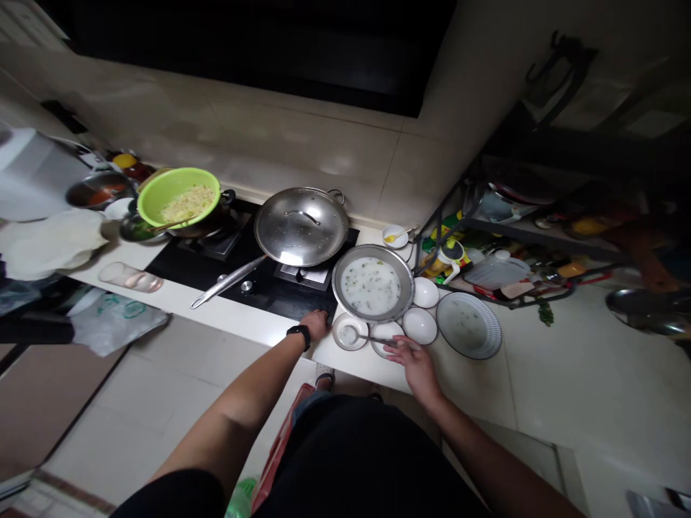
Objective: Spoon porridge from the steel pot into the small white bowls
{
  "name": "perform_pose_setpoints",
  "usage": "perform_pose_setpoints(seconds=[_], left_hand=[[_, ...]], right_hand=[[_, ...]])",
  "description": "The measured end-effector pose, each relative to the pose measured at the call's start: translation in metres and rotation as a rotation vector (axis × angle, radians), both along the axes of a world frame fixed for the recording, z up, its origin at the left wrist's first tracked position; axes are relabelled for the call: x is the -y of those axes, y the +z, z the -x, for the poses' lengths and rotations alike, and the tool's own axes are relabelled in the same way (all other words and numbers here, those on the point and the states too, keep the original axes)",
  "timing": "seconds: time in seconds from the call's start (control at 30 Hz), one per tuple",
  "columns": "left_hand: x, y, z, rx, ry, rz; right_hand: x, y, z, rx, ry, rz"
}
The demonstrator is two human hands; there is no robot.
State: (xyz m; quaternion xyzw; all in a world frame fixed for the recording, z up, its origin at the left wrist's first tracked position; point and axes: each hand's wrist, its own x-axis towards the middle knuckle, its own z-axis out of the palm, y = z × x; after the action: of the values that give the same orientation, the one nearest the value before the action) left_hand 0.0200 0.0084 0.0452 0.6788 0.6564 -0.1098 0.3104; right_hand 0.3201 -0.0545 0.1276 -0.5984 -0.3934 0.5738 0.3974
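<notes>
My right hand (413, 363) is closed on the handle of a metal ladle (372, 338) whose bowl rests in a small white bowl (349, 332) at the counter's front edge. My left hand (314, 324), a black watch on its wrist, rests on the front edge of the black hob (259, 291); its fingers are mostly hidden. Just behind the small bowls stands a wide metal basin (372, 285) of whitish soup. Two more empty white bowls (419, 325) sit beside it, and a patterned plate (468, 325) of the same soup lies to the right.
A lidded steel wok (301, 226) with a long handle sits on the hob. A green colander (178, 196) of shredded food rests on a pot at the left. A wire rack (486, 266) of jars and containers stands at the right. Tiled floor lies below.
</notes>
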Motion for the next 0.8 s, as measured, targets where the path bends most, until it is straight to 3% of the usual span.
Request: perform_pose_setpoints(seconds=[0.07, 0.2, 0.4, 0.53, 0.67, 0.8], left_hand=[[0.000, 0.002, -0.001, 0.000, -0.003, 0.003], [0.000, 0.005, -0.001, -0.004, -0.009, 0.010], [0.000, 0.004, -0.001, 0.008, 0.006, 0.011], [-0.001, 0.002, -0.001, 0.007, 0.006, 0.017], [0.000, 0.002, 0.000, 0.008, 0.005, 0.007], [0.000, 0.004, 0.000, 0.004, 0.001, 0.010]], right_hand=[[-0.003, 0.001, -0.001, -0.086, -0.097, 0.102], [-0.011, 0.016, -0.006, -0.164, -0.167, 0.142], [-0.035, 0.045, -0.020, -0.207, -0.231, 0.091], [-0.064, 0.053, -0.027, -0.137, -0.256, -0.018], [-0.090, 0.048, -0.027, 0.061, -0.186, -0.164], [-0.102, 0.042, -0.025, 0.381, 0.059, -0.461]])
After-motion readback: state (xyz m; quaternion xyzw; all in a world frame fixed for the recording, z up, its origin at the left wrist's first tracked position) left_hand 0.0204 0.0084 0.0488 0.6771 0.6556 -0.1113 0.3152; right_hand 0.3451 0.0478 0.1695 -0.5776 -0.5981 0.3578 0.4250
